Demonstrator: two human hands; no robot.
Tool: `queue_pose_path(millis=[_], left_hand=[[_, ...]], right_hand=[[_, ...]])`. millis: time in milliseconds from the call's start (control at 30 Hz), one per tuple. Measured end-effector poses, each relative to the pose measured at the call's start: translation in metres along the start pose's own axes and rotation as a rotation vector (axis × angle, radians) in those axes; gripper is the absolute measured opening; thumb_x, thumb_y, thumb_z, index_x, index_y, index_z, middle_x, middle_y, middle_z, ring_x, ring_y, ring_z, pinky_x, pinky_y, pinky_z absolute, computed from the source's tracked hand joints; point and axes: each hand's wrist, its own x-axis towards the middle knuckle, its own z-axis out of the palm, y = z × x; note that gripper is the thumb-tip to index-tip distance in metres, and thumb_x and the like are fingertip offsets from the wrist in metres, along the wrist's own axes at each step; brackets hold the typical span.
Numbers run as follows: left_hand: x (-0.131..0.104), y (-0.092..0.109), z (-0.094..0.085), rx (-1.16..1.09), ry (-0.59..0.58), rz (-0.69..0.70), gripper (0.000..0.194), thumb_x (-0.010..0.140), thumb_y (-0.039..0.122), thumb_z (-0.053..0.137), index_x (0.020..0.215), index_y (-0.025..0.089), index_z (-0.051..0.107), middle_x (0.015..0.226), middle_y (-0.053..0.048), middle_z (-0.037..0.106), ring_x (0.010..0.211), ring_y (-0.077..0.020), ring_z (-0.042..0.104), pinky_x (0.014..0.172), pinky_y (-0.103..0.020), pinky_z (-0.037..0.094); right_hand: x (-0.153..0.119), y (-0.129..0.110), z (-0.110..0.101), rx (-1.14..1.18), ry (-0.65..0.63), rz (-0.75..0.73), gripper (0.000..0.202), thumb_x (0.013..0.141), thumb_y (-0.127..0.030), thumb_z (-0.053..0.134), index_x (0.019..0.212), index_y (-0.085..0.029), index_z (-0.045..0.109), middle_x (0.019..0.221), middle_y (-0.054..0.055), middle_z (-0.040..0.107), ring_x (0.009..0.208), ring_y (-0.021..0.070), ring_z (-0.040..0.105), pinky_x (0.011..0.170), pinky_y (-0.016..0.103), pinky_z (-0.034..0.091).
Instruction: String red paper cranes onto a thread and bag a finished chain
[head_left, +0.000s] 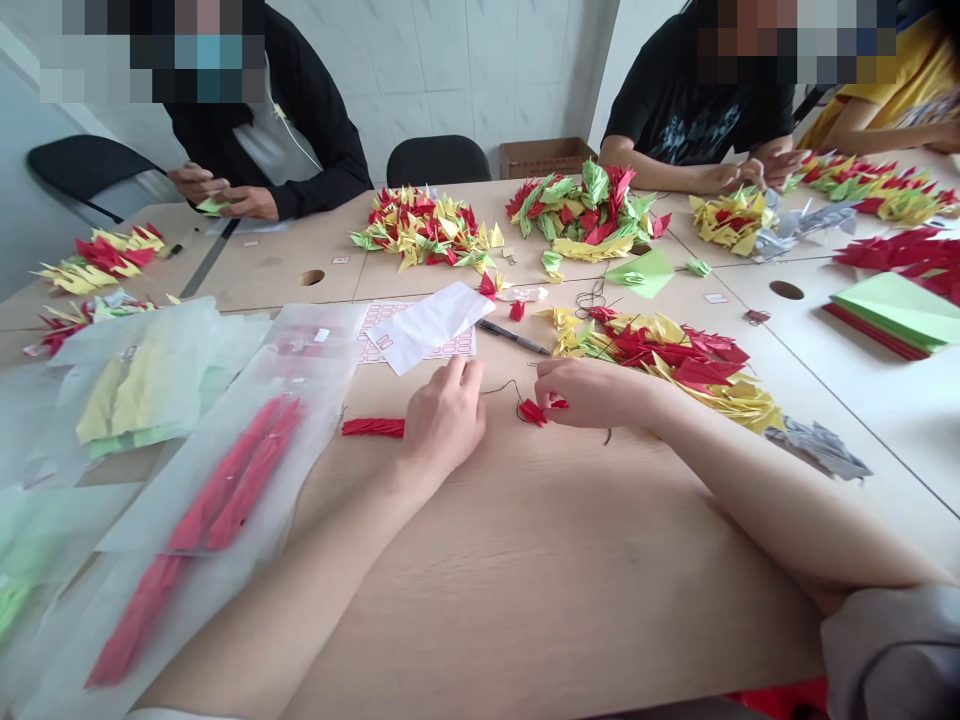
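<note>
My left hand (448, 415) is closed over the table, its fingertips pinched where a thin dark thread (501, 387) comes out. A tight row of red folded paper pieces (373, 427) lies at its left, one end hidden behind the hand. My right hand (581, 393) is closed on a small red folded paper piece (533, 412), with the thread looping down beside it. Which fingers press on the piece is partly hidden. Just beyond lies a pile of red and yellow folded paper pieces (697, 355).
Plastic bags with red strips (232, 470) cover the left side. A pen (514, 337) and white paper (442, 318) lie ahead. Paper strings (427, 228) and green sheets (900, 305) lie further off. Co-workers sit opposite, one person's hands (225, 195) holding green paper. The table has round holes (786, 290).
</note>
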Motion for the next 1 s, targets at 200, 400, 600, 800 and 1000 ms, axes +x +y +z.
queue_pose_path(millis=[200,400,600,800,1000], left_hand=[[-0.01,0.009,0.011,-0.528,0.103,0.163,0.044,0.082,0.002,0.044,0.122,0.02,0.051,0.126,-0.009,0.059,0.102,-0.0191,0.064,0.093,-0.033,0.05],[-0.014,0.018,0.02,-0.891,-0.133,0.02,0.044,0.086,0.017,0.054,0.129,0.02,0.045,0.106,-0.006,0.067,0.05,-0.0072,0.055,0.061,-0.026,0.05],[-0.012,0.016,0.019,-0.859,-0.177,0.001,0.045,0.081,0.014,0.056,0.125,0.021,0.05,0.072,0.002,0.064,0.049,-0.0129,0.055,0.059,-0.028,0.046],[-0.009,0.014,0.023,-1.002,-0.191,-0.009,0.044,0.08,0.019,0.061,0.122,0.023,0.048,0.124,-0.008,0.065,0.048,-0.0076,0.053,0.051,-0.025,0.044],[-0.008,0.013,0.024,-1.166,-0.21,-0.181,0.029,0.085,0.036,0.063,0.109,0.021,0.058,0.109,-0.008,0.072,0.046,-0.0101,0.061,0.041,-0.022,0.045]], right_hand=[[0.001,-0.002,-0.011,0.095,0.094,-0.026,0.012,0.081,-0.011,0.056,0.082,-0.019,0.066,0.087,0.005,0.066,0.075,0.0166,0.06,0.066,0.027,0.042],[-0.002,-0.005,-0.017,0.234,0.115,-0.054,0.01,0.086,-0.016,0.053,0.089,-0.02,0.062,0.091,0.004,0.066,0.079,0.0161,0.06,0.068,0.027,0.044],[0.0,-0.006,0.002,0.043,-0.012,-0.032,0.022,0.076,-0.008,0.059,0.093,-0.02,0.062,0.103,0.009,0.062,0.096,0.023,0.062,0.078,0.031,0.047],[0.011,-0.004,0.009,0.042,0.056,-0.026,0.011,0.082,-0.013,0.056,0.082,-0.018,0.066,0.088,0.007,0.069,0.077,0.0181,0.062,0.065,0.027,0.043],[0.013,-0.004,0.0,0.362,0.11,0.156,0.014,0.077,-0.019,0.06,0.082,-0.02,0.074,0.064,-0.002,0.069,0.055,0.0105,0.056,0.053,0.022,0.039]])
